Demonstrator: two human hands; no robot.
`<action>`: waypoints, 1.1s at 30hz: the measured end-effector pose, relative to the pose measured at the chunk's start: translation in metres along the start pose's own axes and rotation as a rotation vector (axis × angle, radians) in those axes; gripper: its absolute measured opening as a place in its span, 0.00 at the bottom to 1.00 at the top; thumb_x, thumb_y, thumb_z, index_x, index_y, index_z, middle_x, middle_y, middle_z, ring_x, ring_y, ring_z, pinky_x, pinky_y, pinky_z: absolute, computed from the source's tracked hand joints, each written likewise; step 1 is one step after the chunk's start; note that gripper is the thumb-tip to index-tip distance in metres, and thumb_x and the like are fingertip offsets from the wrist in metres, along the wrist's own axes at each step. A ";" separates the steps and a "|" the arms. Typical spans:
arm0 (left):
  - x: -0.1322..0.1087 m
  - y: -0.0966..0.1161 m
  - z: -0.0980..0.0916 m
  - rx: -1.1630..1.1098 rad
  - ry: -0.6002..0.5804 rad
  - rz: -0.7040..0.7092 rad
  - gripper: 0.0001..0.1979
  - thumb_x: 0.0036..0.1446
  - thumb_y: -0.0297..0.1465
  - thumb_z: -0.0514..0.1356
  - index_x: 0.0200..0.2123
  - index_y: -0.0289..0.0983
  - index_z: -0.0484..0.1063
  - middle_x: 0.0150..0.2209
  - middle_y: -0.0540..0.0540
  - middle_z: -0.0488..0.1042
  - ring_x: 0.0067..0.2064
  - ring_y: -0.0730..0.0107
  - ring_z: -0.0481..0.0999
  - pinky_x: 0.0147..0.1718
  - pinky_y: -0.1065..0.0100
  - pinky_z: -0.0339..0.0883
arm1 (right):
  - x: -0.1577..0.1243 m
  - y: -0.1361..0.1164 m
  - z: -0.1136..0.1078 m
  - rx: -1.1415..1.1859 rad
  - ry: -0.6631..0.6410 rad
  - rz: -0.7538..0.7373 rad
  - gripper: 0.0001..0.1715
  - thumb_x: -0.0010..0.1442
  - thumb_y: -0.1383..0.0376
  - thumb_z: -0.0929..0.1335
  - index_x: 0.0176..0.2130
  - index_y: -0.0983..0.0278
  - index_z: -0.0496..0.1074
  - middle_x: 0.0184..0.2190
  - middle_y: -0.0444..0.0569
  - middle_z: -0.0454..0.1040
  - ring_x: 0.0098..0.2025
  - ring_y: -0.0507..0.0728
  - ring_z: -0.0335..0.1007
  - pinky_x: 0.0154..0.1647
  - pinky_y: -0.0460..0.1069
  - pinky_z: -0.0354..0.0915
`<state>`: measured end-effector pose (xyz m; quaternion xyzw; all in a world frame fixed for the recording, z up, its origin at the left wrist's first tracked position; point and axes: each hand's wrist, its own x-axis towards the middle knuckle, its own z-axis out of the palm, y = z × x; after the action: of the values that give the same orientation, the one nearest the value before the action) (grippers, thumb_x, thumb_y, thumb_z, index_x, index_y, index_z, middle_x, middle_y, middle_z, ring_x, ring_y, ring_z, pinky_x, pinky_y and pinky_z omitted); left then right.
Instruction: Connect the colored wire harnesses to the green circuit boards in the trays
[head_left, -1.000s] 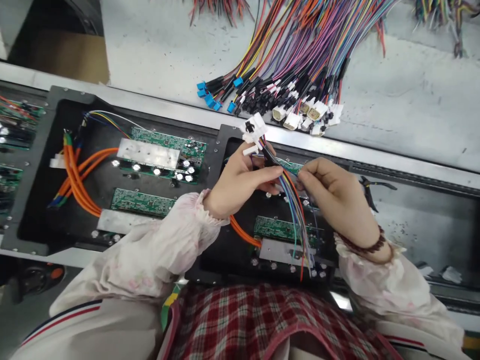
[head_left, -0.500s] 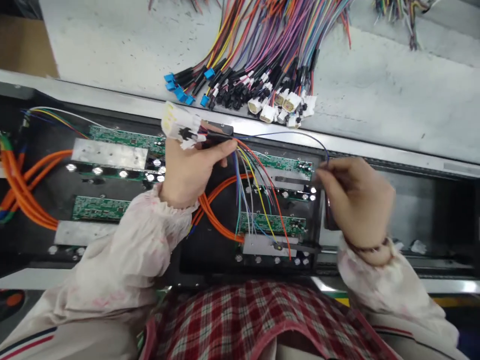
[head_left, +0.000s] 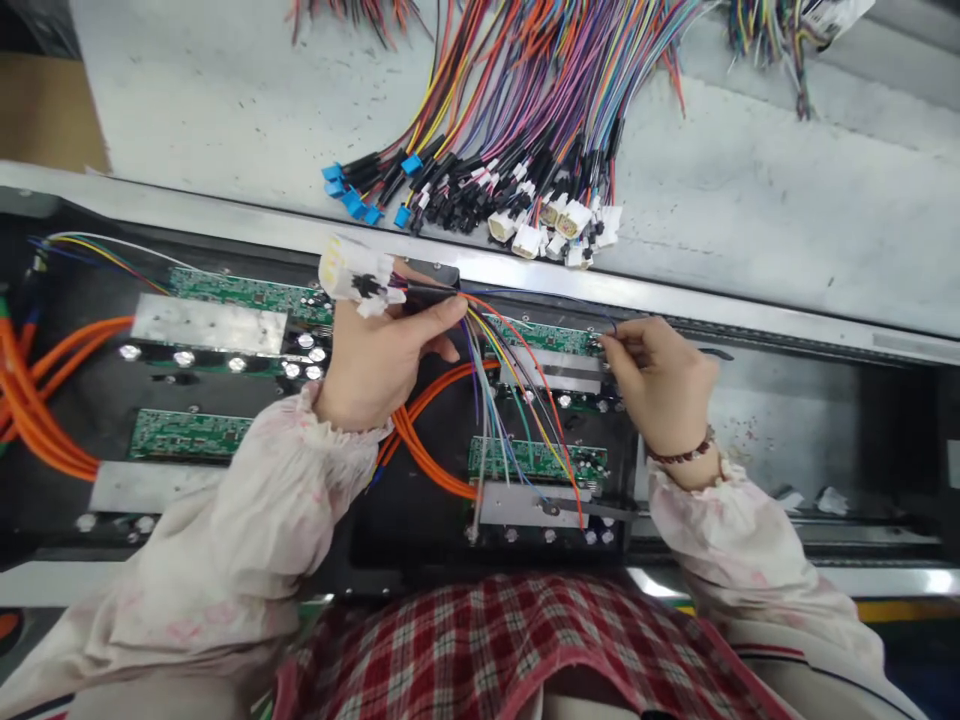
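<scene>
My left hand [head_left: 386,360] grips a wiring harness [head_left: 480,385] at its black-sheathed neck, with a white multi-pin connector [head_left: 356,272] sticking out past my fingers. Several coloured wires fan down from that hand over a black tray [head_left: 420,540]. My right hand [head_left: 660,385] pinches a thin dark wire [head_left: 577,305] from the harness between thumb and fingertips. It sits just above the edge of a green circuit board [head_left: 540,340]. A second green board [head_left: 536,460] lies under the loose wire ends.
Orange cables [head_left: 431,455] loop through the tray, beside more boards [head_left: 247,297] with capacitors and metal plates. A metal rail [head_left: 637,295] runs behind the tray. Beyond it, a grey bench [head_left: 765,170] holds a large bunch of harnesses [head_left: 510,130] with blue and white connectors.
My right hand has moved left and down, closer to the green board, with the thin wire now slack. The harness stays in my left hand, and the view has shifted slightly.
</scene>
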<state>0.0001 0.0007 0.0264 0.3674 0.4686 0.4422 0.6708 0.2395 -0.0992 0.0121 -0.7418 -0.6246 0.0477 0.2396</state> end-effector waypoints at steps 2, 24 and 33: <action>0.001 0.000 0.000 0.012 -0.005 0.021 0.20 0.38 0.28 0.76 0.25 0.40 0.66 0.29 0.52 0.72 0.27 0.73 0.71 0.15 0.73 0.64 | 0.001 0.001 0.001 0.013 -0.001 -0.005 0.06 0.63 0.63 0.68 0.36 0.62 0.74 0.30 0.45 0.78 0.31 0.53 0.74 0.33 0.48 0.67; 0.003 -0.003 0.002 0.074 0.043 0.160 0.18 0.42 0.27 0.77 0.29 0.41 0.70 0.32 0.53 0.78 0.27 0.69 0.75 0.13 0.68 0.64 | 0.006 0.004 0.003 0.039 -0.024 0.043 0.06 0.63 0.61 0.69 0.34 0.61 0.73 0.28 0.45 0.77 0.30 0.55 0.74 0.32 0.50 0.67; 0.002 -0.006 0.001 0.062 0.025 0.223 0.17 0.47 0.23 0.74 0.31 0.41 0.69 0.32 0.53 0.79 0.28 0.69 0.77 0.14 0.72 0.68 | -0.044 -0.024 -0.044 0.188 -0.509 0.061 0.05 0.64 0.60 0.68 0.37 0.59 0.71 0.30 0.45 0.74 0.29 0.54 0.71 0.29 0.49 0.66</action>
<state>0.0028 0.0008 0.0201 0.4324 0.4465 0.5038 0.5998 0.2248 -0.1513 0.0506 -0.6991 -0.6348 0.2975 0.1409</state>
